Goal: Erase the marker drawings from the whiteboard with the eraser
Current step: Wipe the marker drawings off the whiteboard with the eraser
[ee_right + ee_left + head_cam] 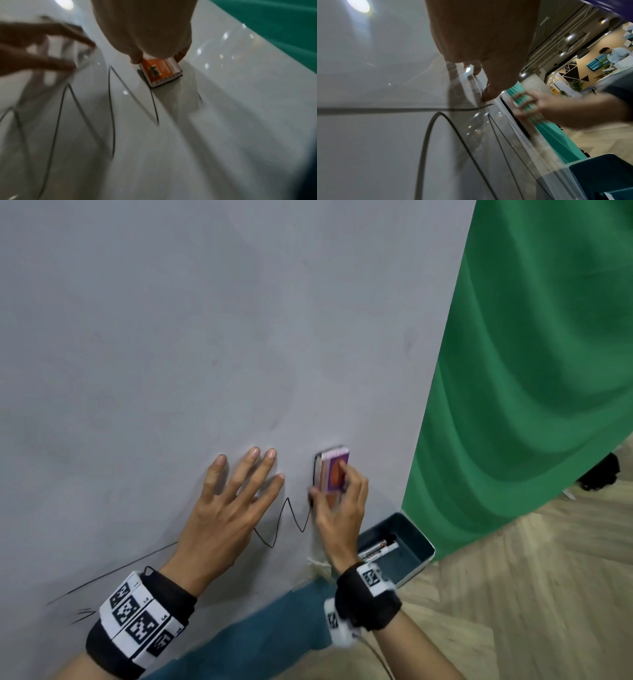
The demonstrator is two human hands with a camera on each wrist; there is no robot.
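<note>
The right hand [337, 510] pinches the orange-and-white block eraser [331, 474] upright against the grey glossy whiteboard [205, 337], black zigzag marker line [284, 525] seemingly just left-below; left hand [229, 508] spread flat.

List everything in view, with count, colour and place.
whiteboard: one, grey-white, fills the left of the head view
zigzag: one, black, low on the whiteboard between the hands
eraser: one, orange and purple, pressed on the whiteboard
tray: one, dark teal, below the whiteboard's right corner
markers: two or so, white, in the tray
curtain: one, green, right
left hand: flat on the whiteboard
right hand: fingers grip the eraser
</note>
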